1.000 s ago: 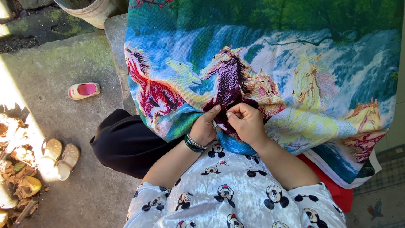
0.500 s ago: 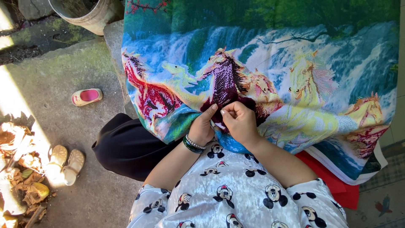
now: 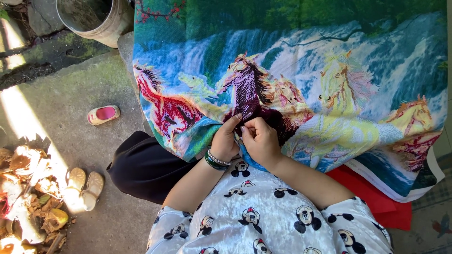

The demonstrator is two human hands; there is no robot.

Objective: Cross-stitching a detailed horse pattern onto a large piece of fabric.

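- A large cross-stitch tapestry of horses before a waterfall lies spread across the person's lap, over a red cloth.
- A grey bucket stands on the concrete ground at the upper left.
- The left hand, with bead bracelets at the wrist, is curled, pinching the tapestry at the dark purple horse.
- The right hand touches it, fingers closed on the same fold.
- A small pink shoe and a beige pair lie well apart on the ground.

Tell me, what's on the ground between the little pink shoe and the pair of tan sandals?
Only bare concrete floor lies between the pink shoe and the tan sandals, seen in the head view.
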